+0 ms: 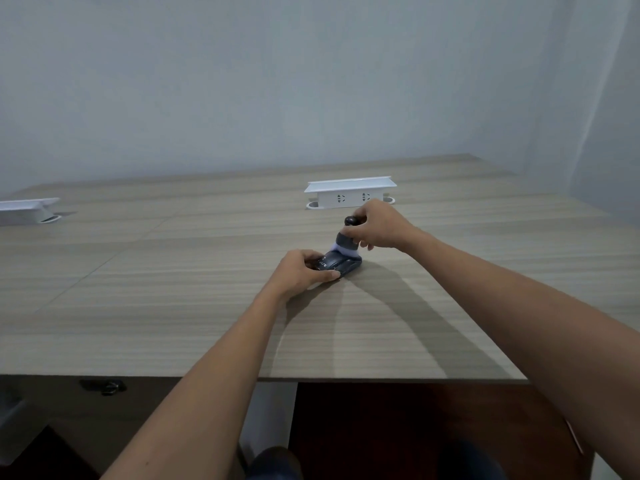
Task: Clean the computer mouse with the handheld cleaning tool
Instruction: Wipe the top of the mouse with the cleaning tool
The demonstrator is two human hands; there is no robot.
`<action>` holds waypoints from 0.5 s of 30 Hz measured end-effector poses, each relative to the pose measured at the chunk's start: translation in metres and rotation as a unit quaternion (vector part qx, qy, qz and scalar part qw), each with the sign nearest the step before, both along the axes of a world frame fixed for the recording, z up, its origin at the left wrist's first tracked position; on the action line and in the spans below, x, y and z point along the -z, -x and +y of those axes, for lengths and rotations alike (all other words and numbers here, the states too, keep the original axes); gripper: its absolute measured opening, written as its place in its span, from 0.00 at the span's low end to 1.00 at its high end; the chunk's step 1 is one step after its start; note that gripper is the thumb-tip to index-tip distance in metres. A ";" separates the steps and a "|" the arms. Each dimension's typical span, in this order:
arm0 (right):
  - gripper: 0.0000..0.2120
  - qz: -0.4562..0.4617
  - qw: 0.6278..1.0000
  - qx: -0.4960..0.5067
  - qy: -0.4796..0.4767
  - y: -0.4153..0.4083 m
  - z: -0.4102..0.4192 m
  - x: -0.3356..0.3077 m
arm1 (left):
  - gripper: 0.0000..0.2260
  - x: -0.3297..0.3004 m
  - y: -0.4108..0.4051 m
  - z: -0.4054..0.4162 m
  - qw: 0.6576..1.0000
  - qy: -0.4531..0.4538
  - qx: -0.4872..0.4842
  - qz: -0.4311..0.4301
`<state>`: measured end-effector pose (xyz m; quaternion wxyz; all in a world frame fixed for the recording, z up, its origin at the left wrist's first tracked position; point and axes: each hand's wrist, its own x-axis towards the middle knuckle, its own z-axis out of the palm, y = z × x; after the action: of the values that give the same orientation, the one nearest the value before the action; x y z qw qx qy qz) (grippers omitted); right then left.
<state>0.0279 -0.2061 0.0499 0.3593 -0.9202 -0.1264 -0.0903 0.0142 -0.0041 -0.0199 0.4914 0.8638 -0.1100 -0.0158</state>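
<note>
My left hand point(299, 271) pins the dark mouse point(341, 264) to the counter point(173, 289), its near end hidden under my grip. My right hand point(379, 227) pinches the cleaning tool point(347, 242), bristles pressed on the mouse just below; fingers cover most of the handle.

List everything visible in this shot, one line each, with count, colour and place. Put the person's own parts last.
computer mouse: one, black, on the table at centre, held at its near end.
cleaning tool: one, dark handle with pale bristles, upright, bristles on the mouse's far end.
table: one, light wood grain, fills the middle of the view.
socket box: one, white, lid raised, on the table behind the mouse.
second socket box: one, white, at the table's far left edge.
wall: pale grey, behind the table.
left hand: one, gripping the mouse.
right hand: one, gripping the cleaning tool.
</note>
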 end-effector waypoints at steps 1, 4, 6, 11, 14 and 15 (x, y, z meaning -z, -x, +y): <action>0.11 0.004 1.000 0.006 0.002 -0.001 -0.003 0.000 | 0.15 0.001 0.000 0.001 1.000 0.005 0.001 -0.002; 0.10 0.015 0.999 0.018 0.028 -0.006 -0.009 0.000 | 0.18 0.003 -0.001 0.003 1.000 -0.004 -0.021 -0.016; 0.09 0.014 0.999 0.023 0.038 -0.006 -0.009 -0.001 | 0.18 0.003 -0.004 0.004 0.999 -0.018 -0.036 -0.023; 0.09 -0.002 1.000 0.016 0.015 -0.005 0.002 -0.005 | 0.18 0.002 -0.006 0.002 0.999 -0.027 -0.040 -0.017; 0.10 -0.004 1.000 0.000 0.010 -0.006 0.008 -0.002 | 0.17 0.003 -0.004 0.003 1.000 -0.008 -0.023 -0.014; 0.10 -0.005 1.000 -0.002 0.011 -0.007 0.008 -0.002 | 0.17 0.004 -0.003 0.004 1.000 0.003 -0.020 -0.013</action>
<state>0.0351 -0.1981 0.0515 0.3484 -0.9235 -0.1311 -0.0924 0.0177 0.0004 -0.0242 0.4930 0.8643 -0.0994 0.0053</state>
